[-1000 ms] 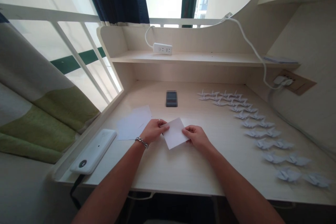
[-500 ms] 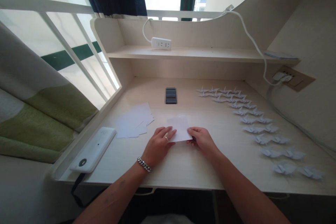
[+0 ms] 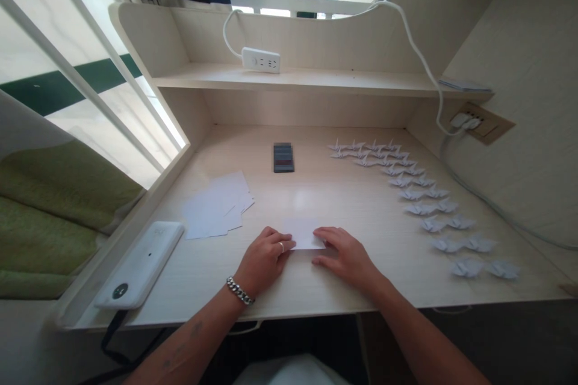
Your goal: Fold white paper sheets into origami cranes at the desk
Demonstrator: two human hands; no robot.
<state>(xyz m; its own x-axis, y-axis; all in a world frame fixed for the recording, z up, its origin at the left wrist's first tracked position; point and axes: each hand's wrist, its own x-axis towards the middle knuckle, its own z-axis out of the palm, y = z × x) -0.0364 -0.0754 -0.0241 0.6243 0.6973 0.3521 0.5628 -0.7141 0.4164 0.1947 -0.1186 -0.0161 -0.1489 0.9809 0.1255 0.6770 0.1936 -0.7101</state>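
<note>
A small white paper sheet (image 3: 304, 237) lies on the desk between my two hands. My left hand (image 3: 266, 257) holds its left edge, with the thumb and fingers close together at the near left corner. My right hand (image 3: 347, 257) rests its fingertips on the right part of the sheet, while its thumb is spread apart, below the near edge. Some loose white paper sheets (image 3: 212, 207) lie overlapping to the left of my hands. On the right side, several folded white paper cranes (image 3: 424, 209) stand in rows.
A white power bank (image 3: 143, 261) with a dark strap lies at the desk's left edge. Behind my hands is a small dark, blurred-out rectangular object (image 3: 283, 157). A power strip (image 3: 261, 60) sits on the shelf (image 3: 316, 79). A white cable (image 3: 418, 51) hangs toward the wall socket (image 3: 485, 123).
The paper between my hands now looks shorter from front to back. My right hand's thumb and fingers have spread from their closed grip at the corner. The view has shifted slightly.
</note>
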